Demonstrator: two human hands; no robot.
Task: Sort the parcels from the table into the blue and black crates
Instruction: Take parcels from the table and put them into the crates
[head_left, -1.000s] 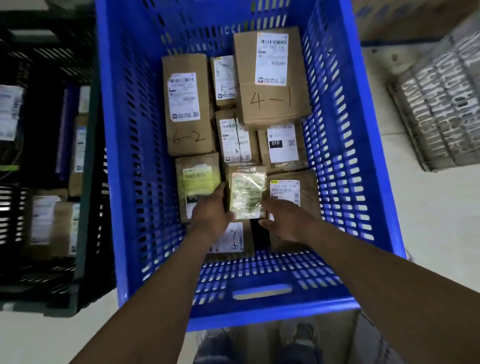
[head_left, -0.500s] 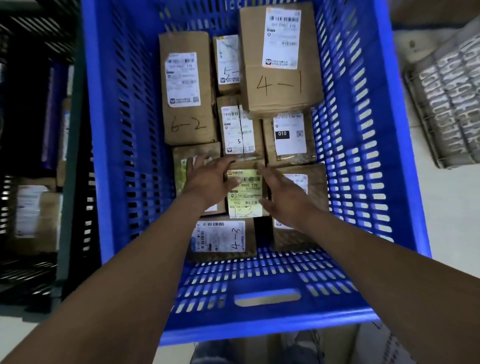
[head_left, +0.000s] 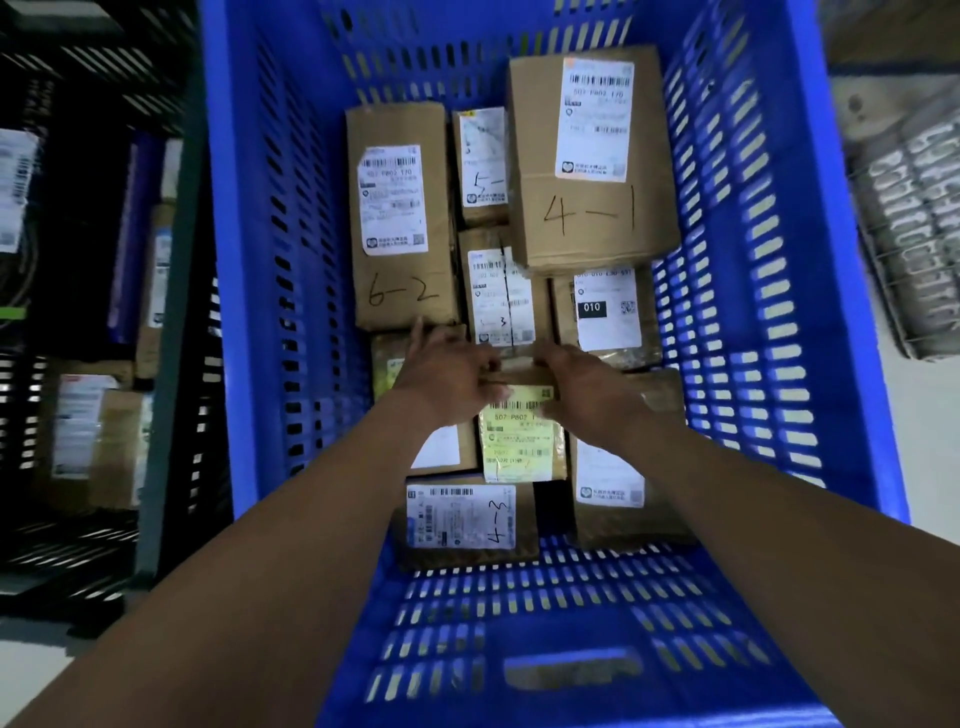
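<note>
- Parcel (head_left: 522, 441) with yellow label: seen in the near half of the blue crate (head_left: 249, 312), label face up.
- Long axis of the parcel is laid near-to-far, in line with the crate's long sides. The barcode end points away from the wearer, and the print reads upright from the head view.
- Parcel is flanked by brown parcels left and right. The 4-3 box (head_left: 470, 517) lies just beside its near end, with its long axis crosswise.
- Left hand (head_left: 447, 376): placed on the far-left corner of the parcel, thumb laid on the top face. One finger is stretched toward the 6-2 box (head_left: 400, 218). The remaining fingers are mostly hidden, and the corner appears pinched.
- Right hand (head_left: 589, 395): placed on the far-right corner, thumb pressed on the label and fingers curled over the far edge, so the parcel is gripped.
- Far half of the crate: the 6-2 box is set at left with its long axis near-to-far. The 4-1 box (head_left: 592, 166) is stacked at right, overlapping the 010 box (head_left: 605, 312).
- Black crate (head_left: 171, 338): stands touching the blue crate's left side, with labelled parcels seen inside, blurred.
- Grey basket (head_left: 914, 218): recorded on the floor at right, apart from the blue crate.
</note>
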